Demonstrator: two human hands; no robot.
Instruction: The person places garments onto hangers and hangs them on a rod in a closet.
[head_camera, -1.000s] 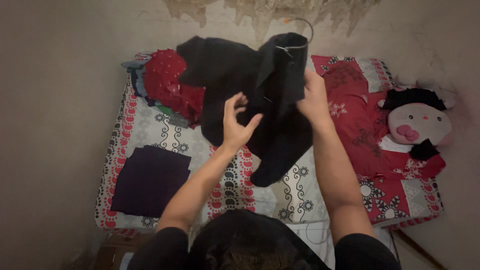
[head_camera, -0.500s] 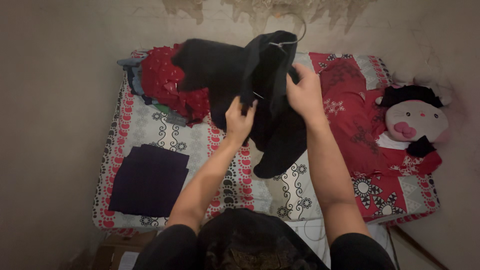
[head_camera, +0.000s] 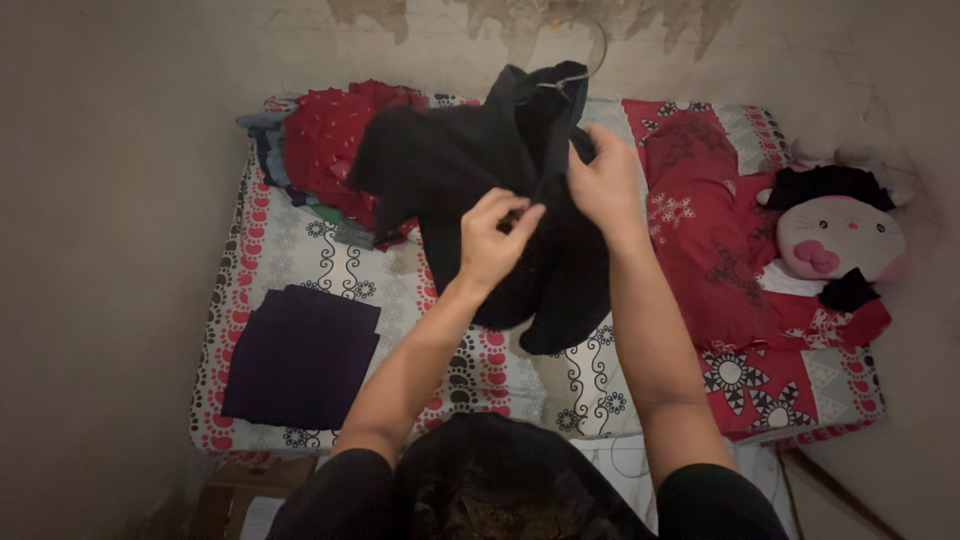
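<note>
I am holding a black garment (head_camera: 480, 190) up over the bed (head_camera: 330, 260), and it hangs from a wire hanger (head_camera: 575, 70) whose hook pokes out above the collar. My right hand (head_camera: 605, 180) is closed around the cloth just under the hanger, taking the weight. My left hand (head_camera: 492, 235) is pinched shut on the front of the garment near its middle, fingers curled tight on a fold or fastening; I cannot tell which. By my reckoning I am in the middle of working the garment on its hanger, either settling it or freeing it, and the frame does not say which way. Either way, the next move would call for the right hand to keep the hanger steady while the left works along the front, since the cloth is limp and slides easily. Below, a folded dark cloth (head_camera: 300, 355) lies flat on the bed's left side, a red heap (head_camera: 335, 145) sits at the far edge, and a plush toy (head_camera: 835, 235) rests to the right.
</note>
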